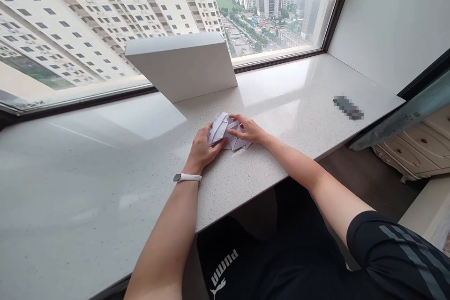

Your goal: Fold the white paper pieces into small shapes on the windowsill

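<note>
Several pieces of folded white paper (219, 130) are bunched together on the speckled white counter (232, 187), directly in front of me. My left hand (204, 149) grips the bunch from its left side, thumb along the near edge and fingers mostly hidden behind the paper. From the right, my right hand (248, 130) holds the paper with bent fingers, index finger at the top and thumb across the middle. More folded pieces with pointed corners (239, 144) show beneath my right hand. How the pieces are joined, if at all, I cannot tell.
A large white box-like block (191, 68) stands at the back against the window. A blurred dark object (348, 107) lies on the counter to the right. Beyond the counter's right end is a cream drawer cabinet (418, 143). The counter's front edge runs close to my body.
</note>
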The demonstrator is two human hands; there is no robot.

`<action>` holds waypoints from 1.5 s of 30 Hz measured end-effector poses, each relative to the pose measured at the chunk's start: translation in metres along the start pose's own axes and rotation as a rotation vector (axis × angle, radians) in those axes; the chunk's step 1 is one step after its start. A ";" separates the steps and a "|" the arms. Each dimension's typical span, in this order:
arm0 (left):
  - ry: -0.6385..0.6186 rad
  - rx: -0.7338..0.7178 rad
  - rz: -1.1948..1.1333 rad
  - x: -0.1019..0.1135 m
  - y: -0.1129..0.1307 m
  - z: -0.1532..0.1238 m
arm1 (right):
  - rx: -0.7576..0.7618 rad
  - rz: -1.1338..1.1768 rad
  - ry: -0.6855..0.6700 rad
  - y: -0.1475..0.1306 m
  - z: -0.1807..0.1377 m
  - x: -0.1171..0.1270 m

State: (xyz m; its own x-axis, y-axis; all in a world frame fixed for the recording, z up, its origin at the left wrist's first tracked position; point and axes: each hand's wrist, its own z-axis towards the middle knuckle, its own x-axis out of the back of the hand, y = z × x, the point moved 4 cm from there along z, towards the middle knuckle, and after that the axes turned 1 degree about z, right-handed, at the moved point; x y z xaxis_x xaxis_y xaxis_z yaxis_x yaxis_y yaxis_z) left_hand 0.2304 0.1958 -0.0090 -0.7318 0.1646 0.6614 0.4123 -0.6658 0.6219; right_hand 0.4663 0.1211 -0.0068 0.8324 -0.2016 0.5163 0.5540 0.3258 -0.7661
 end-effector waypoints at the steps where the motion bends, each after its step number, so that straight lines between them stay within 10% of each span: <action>1: 0.012 -0.003 -0.001 0.000 0.000 0.000 | 0.005 0.003 -0.005 0.000 0.000 0.000; 29: -0.038 0.020 -0.055 0.007 0.013 -0.002 | -0.088 0.143 0.058 0.000 -0.008 0.018; 45: 0.243 0.302 -0.207 0.009 0.010 -0.008 | 0.078 -0.135 -0.226 -0.016 -0.027 0.023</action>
State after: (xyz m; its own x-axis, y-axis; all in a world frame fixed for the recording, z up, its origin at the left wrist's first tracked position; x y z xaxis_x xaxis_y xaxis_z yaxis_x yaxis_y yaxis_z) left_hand 0.2239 0.1845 -0.0004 -0.9074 0.0718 0.4142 0.3572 -0.3881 0.8496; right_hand 0.4767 0.0866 0.0075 0.7220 -0.0393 0.6907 0.6497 0.3816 -0.6574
